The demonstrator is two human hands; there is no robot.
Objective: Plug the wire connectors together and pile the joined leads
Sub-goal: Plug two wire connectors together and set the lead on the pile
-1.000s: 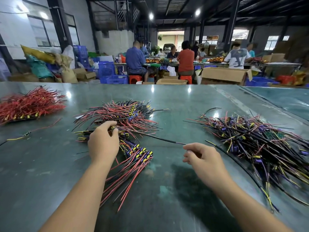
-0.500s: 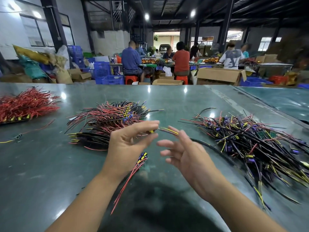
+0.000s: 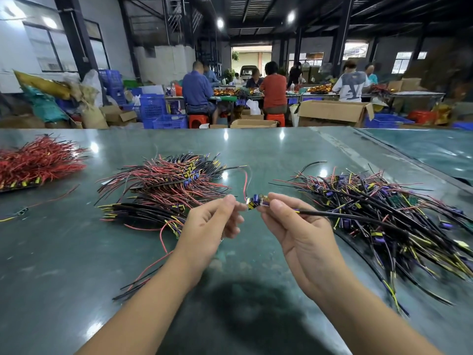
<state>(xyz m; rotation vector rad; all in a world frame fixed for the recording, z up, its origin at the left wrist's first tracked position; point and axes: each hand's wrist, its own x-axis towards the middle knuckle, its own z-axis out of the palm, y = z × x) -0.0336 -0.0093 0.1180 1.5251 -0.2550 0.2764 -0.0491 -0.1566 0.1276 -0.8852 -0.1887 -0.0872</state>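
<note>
Moved in from half a second back: both hands up off the table now, tips nearly meeting over its middle. Left hand (image 3: 210, 224) pinching a connector (image 3: 252, 202) with thumb and forefinger, red lead (image 3: 245, 183) looping up and away from it. Right hand (image 3: 294, 226) pinching the mate (image 3: 265, 201), black lead (image 3: 332, 215) running off right toward the loose pile (image 3: 384, 213). Plugs lined up end to end, left to right, touching or just short of it, can't tell if seated yet. Probably just needs a straight push along that line, both hands equally close. Joined pile (image 3: 166, 185) sits behind the left hand, so that hand looks handier for dropping it off. Red bundle (image 3: 38, 162) over at the left edge.
</note>
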